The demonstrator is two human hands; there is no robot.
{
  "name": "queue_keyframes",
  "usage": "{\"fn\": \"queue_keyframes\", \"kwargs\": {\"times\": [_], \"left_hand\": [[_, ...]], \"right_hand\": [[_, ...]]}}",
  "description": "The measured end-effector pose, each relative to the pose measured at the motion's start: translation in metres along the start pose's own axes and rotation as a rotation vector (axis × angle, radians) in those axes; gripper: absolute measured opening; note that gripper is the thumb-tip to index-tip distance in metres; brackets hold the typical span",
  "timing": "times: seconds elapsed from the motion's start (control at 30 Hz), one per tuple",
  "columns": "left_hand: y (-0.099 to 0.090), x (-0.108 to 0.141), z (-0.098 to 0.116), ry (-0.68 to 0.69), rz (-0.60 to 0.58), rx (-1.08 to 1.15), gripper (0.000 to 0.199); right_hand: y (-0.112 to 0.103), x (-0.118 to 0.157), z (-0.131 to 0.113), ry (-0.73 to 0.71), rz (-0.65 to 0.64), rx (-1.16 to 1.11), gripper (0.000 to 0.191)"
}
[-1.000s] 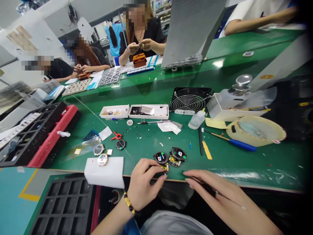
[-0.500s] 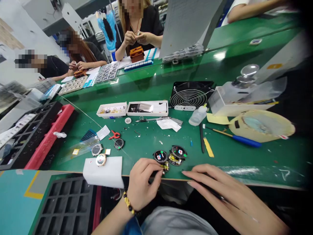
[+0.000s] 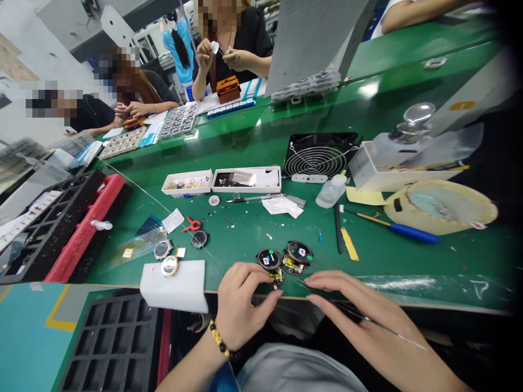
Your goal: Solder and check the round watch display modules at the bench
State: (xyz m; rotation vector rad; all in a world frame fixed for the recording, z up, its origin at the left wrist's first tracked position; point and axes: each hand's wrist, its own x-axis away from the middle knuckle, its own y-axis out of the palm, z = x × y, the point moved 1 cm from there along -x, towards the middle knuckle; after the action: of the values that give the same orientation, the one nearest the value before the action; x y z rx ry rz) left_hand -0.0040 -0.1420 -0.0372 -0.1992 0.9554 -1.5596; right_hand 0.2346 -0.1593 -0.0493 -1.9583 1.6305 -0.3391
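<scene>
At the front edge of the counter (image 3: 388,267), the left hand (image 3: 243,305) has its fingers clamped on a small gold watch part (image 3: 277,276), steady, while the right hand (image 3: 359,307) has its fingers closed around slim tweezers (image 3: 351,308) just beside it.

The left hand (image 3: 243,296) sits low at the centre of the view, knuckles up, its fingers curled forward and drawn together so that the fingertips (image 3: 278,293) meet in a small pinch. The left forearm (image 3: 190,370) rises from the bottom edge, with a bracelet of round yellow and black beads (image 3: 218,340) around the wrist and a blue sleeve (image 3: 220,379) showing just below. The right hand (image 3: 359,305) lies just beside it, angled in from the lower right, palm down, its long fingers close together, their fingertips (image 3: 312,282) pointing toward the left hand without touching it. The right forearm (image 3: 433,362) runs off the bottom edge.
</scene>
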Motion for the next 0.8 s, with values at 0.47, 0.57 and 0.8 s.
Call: {"fn": "queue_keyframes", "kwargs": {"times": [0.47,0.57,0.8], "left_hand": [[-0.004,0.001,-0.003,0.065,-0.017,0.038,0.013],[-0.004,0.001,-0.003,0.060,-0.021,0.035,0.013],[-0.002,0.001,-0.003,0.061,-0.017,0.014,0.009]], "right_hand": [[0.011,-0.012,-0.014,-0.076,0.014,-0.094,0.007],[0.011,-0.014,-0.018,-0.116,0.007,-0.092,0.007],[0.011,-0.013,-0.019,-0.160,-0.034,-0.044,0.011]]}}
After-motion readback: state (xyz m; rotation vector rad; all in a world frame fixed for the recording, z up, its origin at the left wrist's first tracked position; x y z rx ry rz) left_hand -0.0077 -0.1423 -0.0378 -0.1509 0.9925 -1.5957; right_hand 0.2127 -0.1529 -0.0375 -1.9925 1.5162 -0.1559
